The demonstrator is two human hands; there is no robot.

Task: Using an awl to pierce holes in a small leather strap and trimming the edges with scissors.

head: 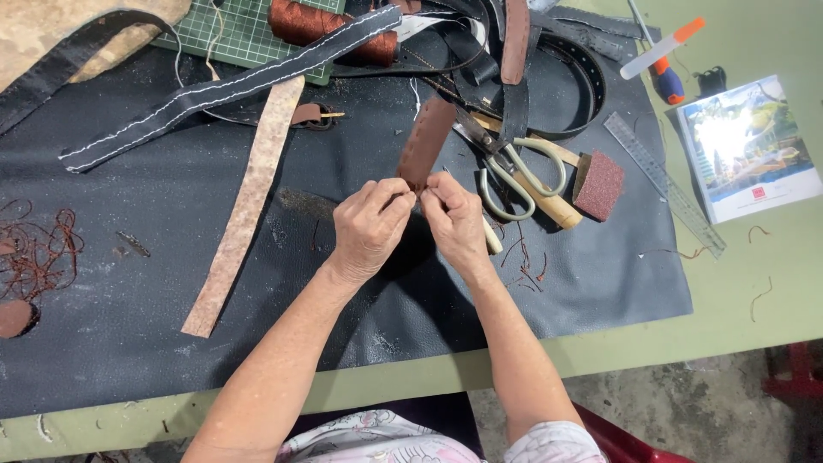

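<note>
The strap (pixel 426 141) is a short brown leather piece, reddish, with a row of small stitch holes running down its left edge. It runs from the hands up and to the right, its far end up by the pile of black belts (pixel 549 51). It sits over the big black leather sheet (pixel 171 257) covering most of the green table (pixel 754 283).

Both hands meet at the strap's near end. The left hand (pixel 370 227) is curled nearly closed, thumb and fingers pinched together on the strap's bottom edge. The right hand (pixel 454 219) is pinched tight too, fingertips right up against the left ones at the same end (can't tell if it's on the strap itself or on a thread or needle, too small to see).

Stuff around it: scissors (pixel 506 171) with pale handles just right of the hands, a wooden-handled tool (pixel 549 204) lying under them, and a sanding block (pixel 598 184) next to that. A clear ruler (pixel 664 182) lies further right, then a booklet (pixel 750 146) on the bare table. To the left there's a long tan strip (pixel 244 210) and a long black strip (pixel 223 86) with white stitching. A spool of brown thread (pixel 330 30) sits on a green cutting mat (pixel 249 34) up top, and loose thread scraps (pixel 39 253) at far left.
</note>
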